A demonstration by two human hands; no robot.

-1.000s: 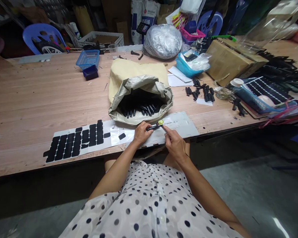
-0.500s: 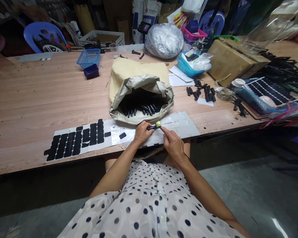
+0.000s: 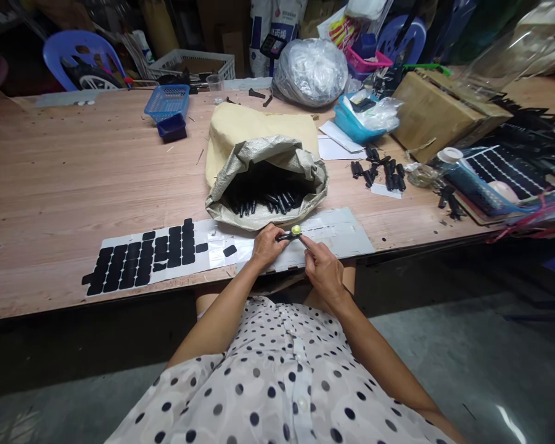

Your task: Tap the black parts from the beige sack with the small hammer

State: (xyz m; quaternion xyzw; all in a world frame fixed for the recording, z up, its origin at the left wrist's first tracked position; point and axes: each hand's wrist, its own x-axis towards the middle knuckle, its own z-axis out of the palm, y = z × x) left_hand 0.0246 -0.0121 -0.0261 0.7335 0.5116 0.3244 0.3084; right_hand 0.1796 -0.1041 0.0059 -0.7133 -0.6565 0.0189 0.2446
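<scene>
My left hand (image 3: 265,246) is closed around a slim black piece (image 3: 284,237) with a round yellow-green end (image 3: 296,230). It holds the piece low over a grey-white board (image 3: 337,237) at the table's front edge. My right hand (image 3: 322,264) has its index finger stretched out to the round end, with the fingertip at or against its right side. The other fingers of that hand are curled, and nothing shows in them. Just beyond both hands, a woven sack (image 3: 266,145) lies with its mouth towards me and several black handle-like pieces (image 3: 277,200) inside.
Left of my hands, black rounded stickers (image 3: 134,265) sit in rows on a white backing strip (image 3: 203,262). Small black parts (image 3: 391,176) lie to the right, near a cardboard box (image 3: 437,114). Blue baskets (image 3: 168,102) and a stuffed plastic bag (image 3: 309,71) stand further back.
The view has shifted slightly. Both hands keep nearly the same pose, with the left still holding the black piece and the right index finger still at its round end.
</scene>
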